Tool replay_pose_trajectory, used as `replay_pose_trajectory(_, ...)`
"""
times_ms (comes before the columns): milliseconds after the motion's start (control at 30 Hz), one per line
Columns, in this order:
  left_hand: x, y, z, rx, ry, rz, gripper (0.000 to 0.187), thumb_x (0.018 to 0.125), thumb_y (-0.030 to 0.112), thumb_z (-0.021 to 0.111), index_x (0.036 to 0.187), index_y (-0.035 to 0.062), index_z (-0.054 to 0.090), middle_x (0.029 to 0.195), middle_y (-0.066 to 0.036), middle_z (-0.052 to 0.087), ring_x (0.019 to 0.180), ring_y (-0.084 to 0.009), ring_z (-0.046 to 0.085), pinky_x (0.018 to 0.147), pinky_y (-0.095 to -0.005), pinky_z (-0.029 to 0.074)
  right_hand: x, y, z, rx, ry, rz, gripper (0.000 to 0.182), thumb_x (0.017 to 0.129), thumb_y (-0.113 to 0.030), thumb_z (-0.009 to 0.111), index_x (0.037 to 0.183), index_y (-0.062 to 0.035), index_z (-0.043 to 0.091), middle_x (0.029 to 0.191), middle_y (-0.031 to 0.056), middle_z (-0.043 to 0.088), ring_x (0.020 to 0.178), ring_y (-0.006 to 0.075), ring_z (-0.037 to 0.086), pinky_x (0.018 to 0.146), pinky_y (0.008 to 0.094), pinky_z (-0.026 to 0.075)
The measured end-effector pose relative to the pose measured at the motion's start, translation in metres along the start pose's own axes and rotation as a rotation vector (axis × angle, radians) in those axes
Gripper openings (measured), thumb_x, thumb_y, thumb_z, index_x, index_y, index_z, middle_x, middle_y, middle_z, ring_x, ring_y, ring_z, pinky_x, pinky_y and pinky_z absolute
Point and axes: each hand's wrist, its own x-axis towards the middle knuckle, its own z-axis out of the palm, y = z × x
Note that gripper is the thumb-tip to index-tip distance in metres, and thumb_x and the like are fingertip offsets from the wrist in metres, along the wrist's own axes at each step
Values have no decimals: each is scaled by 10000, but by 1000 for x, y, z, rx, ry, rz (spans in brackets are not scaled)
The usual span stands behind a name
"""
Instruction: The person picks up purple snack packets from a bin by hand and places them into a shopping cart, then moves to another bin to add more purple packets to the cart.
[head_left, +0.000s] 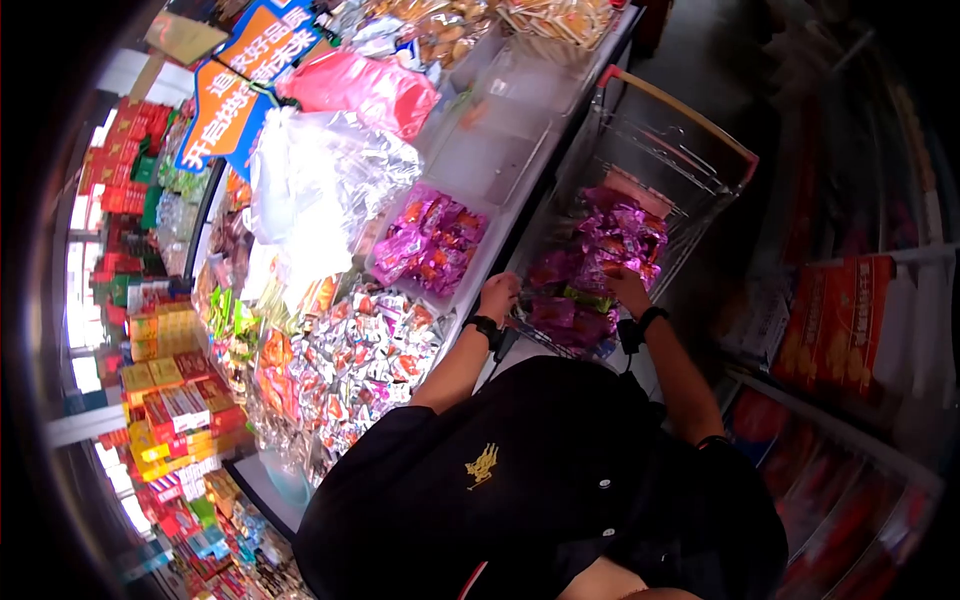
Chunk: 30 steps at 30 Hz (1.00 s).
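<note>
A wire shopping cart (686, 262) stands in front of me, with purple snack packets (622, 232) heaped inside. My right hand (630, 290) reaches down into the cart, its fingers bent against a purple packet at the near side of the heap. A green-edged packet (590, 298) lies just left of those fingers. At the gap between the cart and the display, my left hand (498, 297) is closed with its fingers curled; what they hold, if anything, is hidden. Similar purple packets fill a transparent bin (478, 262) left of that hand. Dark bands circle both wrists.
Small wrapped candies (365, 345) are piled on the display at left. Behind them lie a shiny clear plastic bag (330, 180), a pink bag (365, 90) and an orange-blue sign (245, 85). Shelves with a red box (835, 325) stand at right.
</note>
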Motion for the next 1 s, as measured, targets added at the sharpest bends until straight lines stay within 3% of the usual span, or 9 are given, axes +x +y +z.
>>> replay_pose_trajectory(33,0,7,-14,-56,-9,-23,186,904,150,477,1060,71,541,931,-45,599,781,-136,594,630,-244,465,2,-11,11,-21,-18,-32,262,826,-135,612,1055,-12,578,838,7,585,713,112,557,645,264,470)
replay_pose_trajectory(133,-18,57,-23,-367,275,-75,191,913,144,468,1075,55,519,953,-66,594,819,-168,609,692,-283,507,15,-47,50,-31,-36,37,247,827,-122,616,1042,-6,579,867,16,597,757,102,555,684,246,465)
replay_pose_trajectory(200,-23,86,-32,-417,368,-78,188,927,125,443,1081,34,499,980,-89,587,866,-199,615,780,-321,523,40,-48,75,-92,-69,-160,237,832,-118,612,1038,-4,583,892,25,611,794,98,559,712,243,465)
replay_pose_trajectory(433,-2,79,-95,-597,561,2,192,920,77,436,1079,-6,504,1011,-100,577,903,-196,599,817,-309,509,103,-95,185,-227,-212,-385,253,841,-128,607,1048,15,579,903,57,623,823,124,578,740,265,475)
replay_pose_trajectory(567,6,68,-122,-511,634,-118,184,873,127,523,1025,46,588,835,-17,602,736,-114,583,612,-233,470,121,-129,249,-290,-256,-366,236,839,-133,598,1014,24,594,864,87,639,795,126,588,718,280,479)
replay_pose_trajectory(667,16,45,-149,-477,571,-190,248,872,99,511,1100,26,577,978,-62,603,901,-132,567,809,-252,456,156,-107,286,-331,-365,-398,213,826,-130,594,967,29,613,807,120,648,763,149,609,697,304,481)
replay_pose_trajectory(767,37,3,-173,-334,628,-194,294,867,122,508,1128,4,574,1011,-79,612,930,-160,570,824,-275,444,162,-117,315,-433,-385,-401,226,813,-159,597,943,23,628,782,161,651,750,226,632,694,343,482)
replay_pose_trajectory(900,36,23,-169,-242,636,-196,332,869,134,473,1151,-18,562,1055,-105,614,976,-189,569,853,-306,434,176,-101,344,-616,-344,-382,324,808,-277,610,982,-5,630,834,213,643,810,350,626,713,403,477)
replay_pose_trajectory(1000,33,38,-167,-35,624,-113,339,859,123,476,1159,-5,567,1082,-104,614,987,-189,571,862,-301,430,153,-150,353,-673,-347,-226,397,808,-360,604,1013,-20,619,892,229,639,871,382,612,734,426,471)
